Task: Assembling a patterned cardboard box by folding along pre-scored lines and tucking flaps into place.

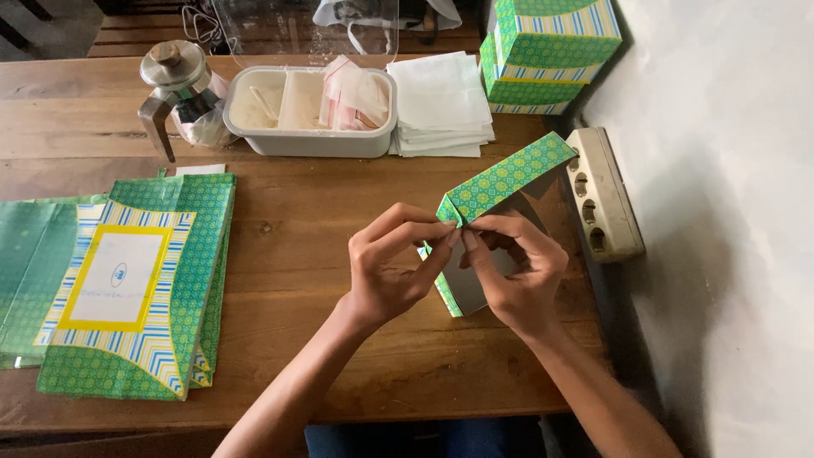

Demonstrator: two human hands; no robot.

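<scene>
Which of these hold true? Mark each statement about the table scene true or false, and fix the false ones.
1. Both hands pinch a green patterned carton. True: the left hand and right hand meet at its folded corner.
2. A stack of flat green carton sheets lies to the left on the table. True.
3. The white tray stands on the finished boxes. False: it stands on the table; the finished boxes are stacked by the wall.
4. The pile of white sheets lies left of the tray. False: it lies to its right.
5. A power strip sits beside the wall. True.

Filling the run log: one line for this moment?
left hand: pinching box corner | right hand: pinching same corner | flat cartons: stacked left
</scene>
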